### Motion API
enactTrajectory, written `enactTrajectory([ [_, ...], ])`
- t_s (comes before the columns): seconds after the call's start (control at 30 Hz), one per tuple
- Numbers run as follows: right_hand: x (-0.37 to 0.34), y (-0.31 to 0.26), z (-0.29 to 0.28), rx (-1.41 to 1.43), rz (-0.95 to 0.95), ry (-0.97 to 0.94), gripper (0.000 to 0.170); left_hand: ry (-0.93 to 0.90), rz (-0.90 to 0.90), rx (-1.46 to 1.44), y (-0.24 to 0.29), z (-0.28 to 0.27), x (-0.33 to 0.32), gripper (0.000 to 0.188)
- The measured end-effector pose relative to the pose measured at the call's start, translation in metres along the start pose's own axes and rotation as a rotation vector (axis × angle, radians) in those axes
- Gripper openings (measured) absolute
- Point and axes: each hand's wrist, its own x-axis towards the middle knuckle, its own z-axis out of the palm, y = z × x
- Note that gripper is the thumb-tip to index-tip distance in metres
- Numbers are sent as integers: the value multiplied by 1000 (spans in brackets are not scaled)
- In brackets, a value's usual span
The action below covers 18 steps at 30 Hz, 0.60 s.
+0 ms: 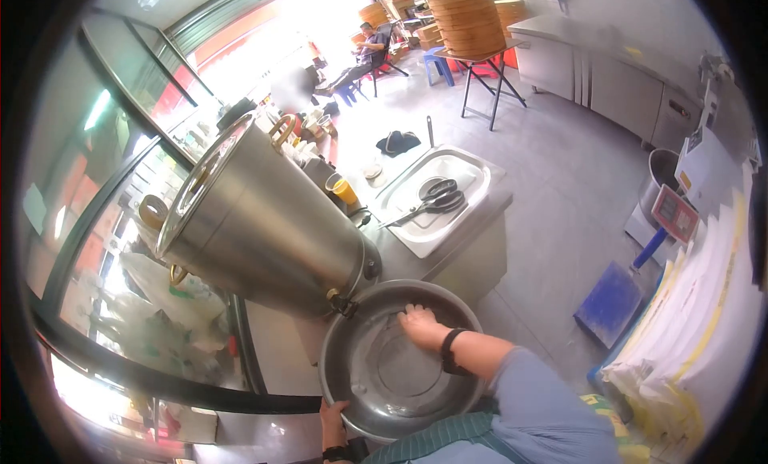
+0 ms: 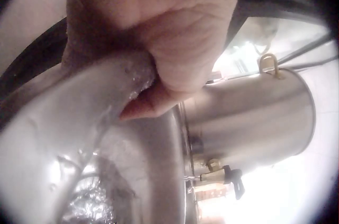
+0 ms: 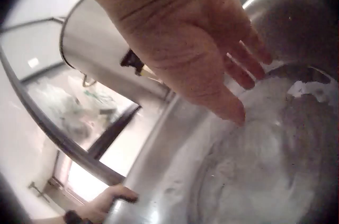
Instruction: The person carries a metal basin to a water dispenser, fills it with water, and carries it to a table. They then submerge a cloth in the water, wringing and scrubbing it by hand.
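Observation:
A wide steel basin [image 1: 352,376] sits in front of the person, with a little clear liquid [image 3: 254,166] at its bottom. My left hand [image 1: 332,420] grips the basin's near-left rim; the left wrist view shows the thumb over the edge. Inside the basin is my right hand [image 1: 422,328], its fingers [image 3: 241,73] loosely extended and spread close to the liquid, holding nothing. Beside the basin's far-left rim stands a tall steel drum [image 1: 264,224], whose tap [image 1: 342,304] reaches over that rim. A dark band circles the right wrist.
Past the basin, a steel tray [image 1: 428,244] holds black-handled scissors [image 1: 438,196]. Framed glass [image 1: 144,296] lies left. At right are a blue platform scale [image 1: 612,304] and stacked white sacks [image 1: 680,328]. Farther off, bamboo steamers [image 1: 466,20] stand on a folding table, and a person sits.

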Motion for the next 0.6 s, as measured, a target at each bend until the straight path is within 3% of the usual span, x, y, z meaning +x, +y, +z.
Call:
enactTrajectory([
  [0.03, 7, -3, 15, -1, 71, 178, 19, -3, -6, -16, 0, 0, 0, 50],
  [0.07, 13, -10, 26, 2, 71, 184, 19, -6, -12, -33, 0, -1, -1, 50],
  [0.13, 21, -21, 34, 60, -65, -313, 15, 2, 0, -29, 1, 1, -2, 50],
  [0.27, 10, -40, 13, 194, -270, -241, 15, 37, -20, -43, -2, 3, -2, 50],
  [0.33, 14, -40, -10, 158, -158, -215, 17, 36, -5, -31, 4, 7, -9, 50],
  [0.37, 26, -35, -1, 152, -38, -238, 20, 29, 14, -14, 6, 8, -12, 50],
  [0.4, 32, -25, 14, 150, -42, -239, 20, 32, 14, -18, 4, 7, -12, 50],
  [0.5, 28, -12, 46, 33, 124, 538, 10, 20, 10, -66, -4, 5, -4, 50],
  [0.53, 28, -14, 51, 31, 119, 539, 10, 35, -2, -65, -6, 4, -2, 50],
  [0.6, 31, -14, 59, 97, -68, -221, 15, 49, -12, -72, -10, 4, 0, 50],
])
